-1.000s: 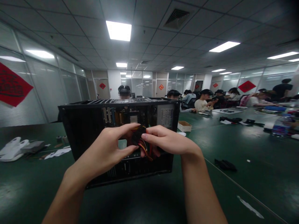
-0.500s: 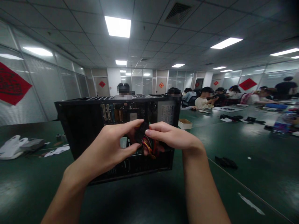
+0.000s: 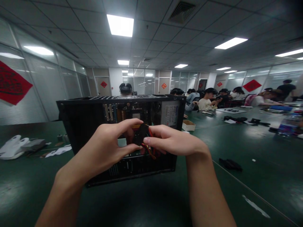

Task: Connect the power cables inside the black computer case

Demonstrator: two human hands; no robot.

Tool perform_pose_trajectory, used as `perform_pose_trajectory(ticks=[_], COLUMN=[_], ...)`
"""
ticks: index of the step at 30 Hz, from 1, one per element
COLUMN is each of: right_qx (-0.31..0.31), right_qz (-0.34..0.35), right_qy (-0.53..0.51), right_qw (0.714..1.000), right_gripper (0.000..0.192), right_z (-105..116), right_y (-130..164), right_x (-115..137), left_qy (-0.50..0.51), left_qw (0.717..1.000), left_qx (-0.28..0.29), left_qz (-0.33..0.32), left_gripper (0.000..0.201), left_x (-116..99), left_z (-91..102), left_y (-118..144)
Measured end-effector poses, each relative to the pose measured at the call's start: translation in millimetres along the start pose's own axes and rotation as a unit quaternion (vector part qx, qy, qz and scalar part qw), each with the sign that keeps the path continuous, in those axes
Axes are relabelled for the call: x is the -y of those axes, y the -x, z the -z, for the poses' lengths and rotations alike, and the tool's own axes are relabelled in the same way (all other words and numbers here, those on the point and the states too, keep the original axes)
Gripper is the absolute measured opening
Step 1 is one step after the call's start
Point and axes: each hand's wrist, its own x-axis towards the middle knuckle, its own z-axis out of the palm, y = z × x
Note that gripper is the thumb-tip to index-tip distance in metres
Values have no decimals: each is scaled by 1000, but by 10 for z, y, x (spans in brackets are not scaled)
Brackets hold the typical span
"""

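An open black computer case [image 3: 80,126] stands on the dark green table [image 3: 151,201] in front of me, its inside facing me with the motherboard and power supply [image 3: 169,115] showing. My left hand [image 3: 106,148] and my right hand [image 3: 170,142] meet in front of the case opening. Both pinch a small black connector [image 3: 142,132] with red, yellow and black wires [image 3: 150,151] hanging from it. The fingers hide most of the connector.
White plastic bags and paper [image 3: 14,148] lie at the far left. A small cardboard box [image 3: 188,125] sits right of the case. A black item [image 3: 230,164] lies on the table at the right. Several people sit at tables behind and to the right.
My hands have stayed on the connector, with the fingers shifting slightly around it. The view has tilted a little.
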Motion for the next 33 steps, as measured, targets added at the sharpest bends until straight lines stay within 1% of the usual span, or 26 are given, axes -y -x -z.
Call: perform_pose_trajectory(ticks=[5, 8, 10, 14, 17, 20, 26, 30, 33], right_qx=[-22, -48, -70, -103, -114, -120, -139, -134, -134], right_qz=[19, 34, 29, 7, 1, -2, -28, -19, -31], right_qy=[31, 65, 97, 166, 201, 221, 261, 264, 269], right_qw=[999, 996, 992, 981, 973, 968, 955, 955, 953], right_gripper=[24, 17, 14, 12, 13, 14, 12, 12, 13], right_z=[-100, -191, -253, -338, -350, -345, -368, -352, -335], right_y=[-19, -29, -12, 84, 151, 160, 95, 113, 136], right_x=[76, 186, 280, 469, 544, 542, 486, 487, 491], left_qy=[-11, -15, -14, -9, -12, -26, -38, -25, -16], left_qw=[1000, 1000, 1000, 998, 995, 995, 997, 998, 998], left_qx=[-10, -14, -22, -36, -36, -30, -24, -30, -36], left_qz=[-4, -1, -6, -53, -91, -89, -63, -51, -47], left_gripper=[52, 53, 53, 52, 48, 48, 54, 54, 51], left_x=[13, 25, 23, -27, -71, -62, 59, 37, 2], left_z=[58, 114, 148, 179, 156, 105, 45, 45, 25], left_y=[44, 72, 86, 96, 88, 76, 76, 72, 51])
